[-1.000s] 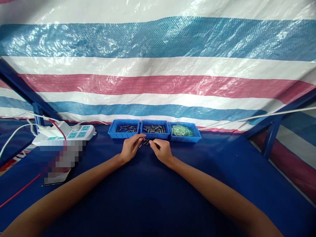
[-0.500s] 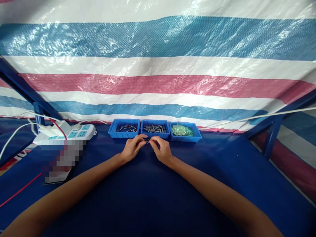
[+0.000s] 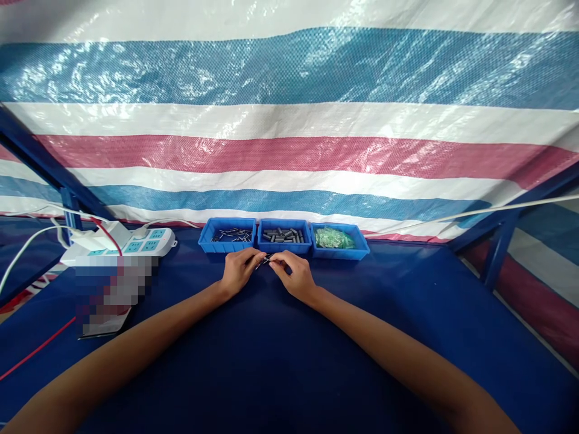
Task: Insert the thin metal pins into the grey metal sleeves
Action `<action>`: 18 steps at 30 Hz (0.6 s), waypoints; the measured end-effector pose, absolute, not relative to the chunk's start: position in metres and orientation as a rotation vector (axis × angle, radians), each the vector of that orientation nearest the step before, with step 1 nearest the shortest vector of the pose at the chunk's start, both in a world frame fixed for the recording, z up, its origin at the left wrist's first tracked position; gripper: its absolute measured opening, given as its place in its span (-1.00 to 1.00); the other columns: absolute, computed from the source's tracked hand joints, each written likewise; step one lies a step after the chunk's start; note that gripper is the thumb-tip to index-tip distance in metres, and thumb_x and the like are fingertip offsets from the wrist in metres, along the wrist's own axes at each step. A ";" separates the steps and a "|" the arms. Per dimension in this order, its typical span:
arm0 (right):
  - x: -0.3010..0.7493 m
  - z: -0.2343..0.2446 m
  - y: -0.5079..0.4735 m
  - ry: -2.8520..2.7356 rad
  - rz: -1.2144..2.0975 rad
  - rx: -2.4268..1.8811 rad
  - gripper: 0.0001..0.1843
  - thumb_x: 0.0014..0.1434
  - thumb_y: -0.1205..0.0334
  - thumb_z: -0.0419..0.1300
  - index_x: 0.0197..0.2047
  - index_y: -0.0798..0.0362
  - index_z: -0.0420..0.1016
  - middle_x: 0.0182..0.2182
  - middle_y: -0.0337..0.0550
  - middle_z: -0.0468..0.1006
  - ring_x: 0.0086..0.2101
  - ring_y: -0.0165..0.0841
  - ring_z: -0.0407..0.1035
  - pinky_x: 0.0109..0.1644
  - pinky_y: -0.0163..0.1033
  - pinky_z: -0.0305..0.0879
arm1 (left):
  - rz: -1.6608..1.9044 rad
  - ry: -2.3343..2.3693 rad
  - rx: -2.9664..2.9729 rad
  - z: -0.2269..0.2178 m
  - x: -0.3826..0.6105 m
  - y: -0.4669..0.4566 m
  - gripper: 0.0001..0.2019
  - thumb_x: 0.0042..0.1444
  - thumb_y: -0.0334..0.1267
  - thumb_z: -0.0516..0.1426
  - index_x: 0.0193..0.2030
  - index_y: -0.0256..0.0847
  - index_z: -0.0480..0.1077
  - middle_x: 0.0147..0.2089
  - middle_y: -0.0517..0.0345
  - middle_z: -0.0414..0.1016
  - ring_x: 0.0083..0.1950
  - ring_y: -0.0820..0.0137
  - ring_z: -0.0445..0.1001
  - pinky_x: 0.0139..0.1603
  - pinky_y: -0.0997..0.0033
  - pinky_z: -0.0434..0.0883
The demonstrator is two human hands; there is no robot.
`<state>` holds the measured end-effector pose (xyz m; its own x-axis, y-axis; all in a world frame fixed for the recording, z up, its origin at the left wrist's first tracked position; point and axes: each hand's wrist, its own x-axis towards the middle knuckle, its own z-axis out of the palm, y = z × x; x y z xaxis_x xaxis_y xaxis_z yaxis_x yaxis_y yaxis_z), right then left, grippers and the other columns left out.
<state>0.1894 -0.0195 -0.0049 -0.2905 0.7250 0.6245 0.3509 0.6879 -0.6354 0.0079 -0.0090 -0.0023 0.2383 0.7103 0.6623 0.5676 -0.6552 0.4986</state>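
My left hand (image 3: 239, 271) and my right hand (image 3: 294, 274) meet fingertip to fingertip over the dark blue table (image 3: 271, 361), just in front of three small blue trays. Both pinch small thin metal pins (image 3: 266, 260) held between them. The left tray (image 3: 227, 235) holds thin metal pins. The middle tray (image 3: 284, 236) holds dark grey cylinders. The right tray (image 3: 338, 240) holds pale green pieces.
A white power strip (image 3: 122, 242) with white and red cables lies at the left, beside a blurred flat object (image 3: 108, 295). A striped blue, white and red tarp (image 3: 289, 120) hangs close behind the trays. Blue frame posts stand at both sides.
The hands have closed in on each other, fingertips now touching over the small pins. The arms have barely shifted.
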 end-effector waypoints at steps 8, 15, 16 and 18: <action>0.191 -0.002 -0.019 -1.835 0.472 -0.897 -0.80 0.30 0.20 -0.01 -0.28 0.04 0.39 -0.47 -0.20 0.40 -0.50 -0.43 0.30 -0.35 -0.31 0.26 | 1.356 1.151 2.389 -0.001 0.008 -0.010 -0.79 0.20 -0.20 0.09 -0.37 -0.25 0.43 -0.49 0.23 0.44 -0.51 0.56 0.37 -0.44 0.59 0.27; 0.191 0.001 -0.016 -1.792 0.430 -0.974 -0.63 0.33 0.17 -0.09 -0.50 0.04 0.28 -0.61 -0.25 0.33 -0.50 -0.41 0.28 -0.35 -0.31 0.21 | 1.368 1.037 2.415 -0.003 0.009 -0.011 -0.75 0.15 -0.21 0.15 -0.04 -0.19 0.37 -0.22 0.13 0.51 -0.47 0.57 0.40 -0.39 0.58 0.38; 0.191 0.001 -0.016 -1.798 0.434 -0.981 -0.62 0.32 0.16 -0.09 -0.51 0.04 0.28 -0.62 -0.25 0.33 -0.50 -0.41 0.28 -0.35 -0.32 0.21 | 1.379 1.003 2.436 -0.003 0.009 -0.011 -0.78 0.15 -0.23 0.15 -0.06 -0.20 0.39 -0.22 0.12 0.52 -0.41 0.54 0.44 -0.35 0.57 0.40; 0.191 0.001 -0.016 -1.812 0.447 -0.992 -0.62 0.32 0.16 -0.08 -0.51 0.04 0.29 -0.62 -0.25 0.35 -0.51 -0.42 0.29 -0.35 -0.32 0.21 | 1.392 0.939 2.468 -0.002 0.010 -0.010 -0.85 0.17 -0.28 0.13 -0.13 -0.20 0.42 -0.21 0.10 0.53 -0.27 0.48 0.50 -0.24 0.55 0.42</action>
<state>0.1908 -0.0160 0.0010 -0.1826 0.7913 0.5835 0.4294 0.5981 -0.6767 0.0099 -0.0102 -0.0016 0.3711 0.5901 0.7170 0.4443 -0.7908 0.4209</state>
